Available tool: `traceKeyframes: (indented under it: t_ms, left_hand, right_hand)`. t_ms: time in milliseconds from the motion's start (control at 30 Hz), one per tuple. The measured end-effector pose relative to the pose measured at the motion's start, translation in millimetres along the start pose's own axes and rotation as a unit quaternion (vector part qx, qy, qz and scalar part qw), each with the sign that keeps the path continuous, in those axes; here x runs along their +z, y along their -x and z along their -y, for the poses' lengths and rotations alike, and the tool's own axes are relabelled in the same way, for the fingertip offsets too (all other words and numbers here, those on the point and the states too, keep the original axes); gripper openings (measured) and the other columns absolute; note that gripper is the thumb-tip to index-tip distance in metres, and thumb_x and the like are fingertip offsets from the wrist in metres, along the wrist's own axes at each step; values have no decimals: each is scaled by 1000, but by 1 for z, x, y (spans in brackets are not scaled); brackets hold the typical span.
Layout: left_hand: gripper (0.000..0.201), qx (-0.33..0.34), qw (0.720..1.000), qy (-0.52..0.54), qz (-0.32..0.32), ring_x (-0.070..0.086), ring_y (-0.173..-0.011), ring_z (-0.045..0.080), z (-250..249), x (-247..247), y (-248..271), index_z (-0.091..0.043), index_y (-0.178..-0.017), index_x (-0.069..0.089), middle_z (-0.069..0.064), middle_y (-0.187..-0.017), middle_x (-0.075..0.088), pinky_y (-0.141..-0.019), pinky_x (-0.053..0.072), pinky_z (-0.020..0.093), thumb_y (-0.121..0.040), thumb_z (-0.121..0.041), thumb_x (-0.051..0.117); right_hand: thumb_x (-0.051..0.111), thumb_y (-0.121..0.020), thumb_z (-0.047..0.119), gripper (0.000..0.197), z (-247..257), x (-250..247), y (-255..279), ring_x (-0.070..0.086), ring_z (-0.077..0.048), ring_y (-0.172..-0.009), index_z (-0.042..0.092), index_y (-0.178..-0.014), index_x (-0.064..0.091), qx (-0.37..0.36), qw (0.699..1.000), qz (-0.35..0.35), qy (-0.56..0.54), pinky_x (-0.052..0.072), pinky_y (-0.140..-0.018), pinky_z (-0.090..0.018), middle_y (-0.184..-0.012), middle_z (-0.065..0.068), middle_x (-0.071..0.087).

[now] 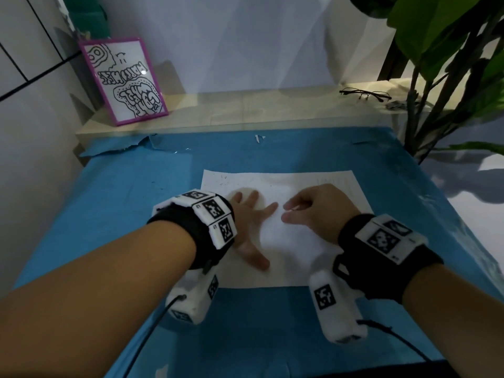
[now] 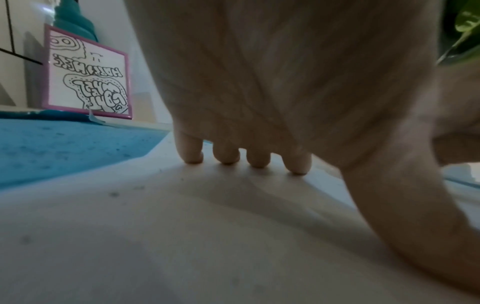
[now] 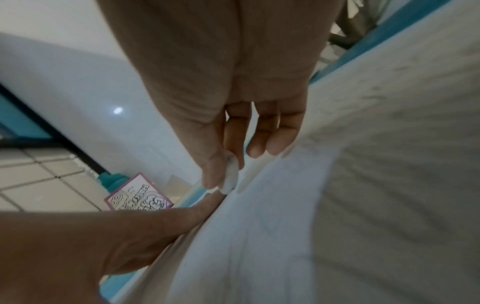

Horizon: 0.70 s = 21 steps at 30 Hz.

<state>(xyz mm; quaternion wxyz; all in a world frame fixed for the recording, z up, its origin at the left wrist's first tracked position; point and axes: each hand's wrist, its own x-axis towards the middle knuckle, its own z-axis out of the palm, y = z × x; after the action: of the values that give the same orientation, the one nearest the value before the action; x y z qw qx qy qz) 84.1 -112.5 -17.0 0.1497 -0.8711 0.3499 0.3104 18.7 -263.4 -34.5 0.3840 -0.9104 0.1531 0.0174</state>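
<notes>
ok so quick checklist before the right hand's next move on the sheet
1. Left hand pins the paper: ok, fingers spread flat on it.
2. Right hand has the small white lump: ok, pinched between thumb and forefinger.
3. Lump touching the paper: cannot tell; it is close to the sheet.
4. Paper flat on the blue mat: ok, no lifted corner in the head view.
5. Sheet clean: not ok, dark specks near its far left corner.
6. Clutter near the sheet: ok, glasses and framed drawing sit back on the ledge.
</notes>
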Motion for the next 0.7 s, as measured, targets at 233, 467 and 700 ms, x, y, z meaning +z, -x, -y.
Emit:
traceKeyframes:
  t_ms: [233,467,700]
  left_hand:
    - [119,4,1000,5,-11,-22,-143,32,3,8,-8,-41,-144,-23,2,-154,-30,-114,-2,54,-69,-72,63]
    - [120,5,1000,4,-16,-21,-143,33,6,8,-11,-42,-144,-23,1,-155,-29,-113,0,58,-66,-75,63]
    - [120,7,1000,10,-23,-21,-144,31,7,8,-10,-44,-144,-21,-1,-155,-27,-113,2,59,-65,-76,63]
  right_hand:
    - [79,-72,20,12,16,6,0,54,-2,-49,18,-72,68,25,993,114,8,41,-50,-12,-62,4,63]
    - [76,-73,18,17,22,6,-7,56,-7,-52,17,-63,63,34,996,82,14,43,-52,-16,-59,3,62]
    - [75,-75,14,13,27,3,-11,60,-9,-55,15,-67,65,52,996,77,-9,49,-52,-15,-63,-1,65]
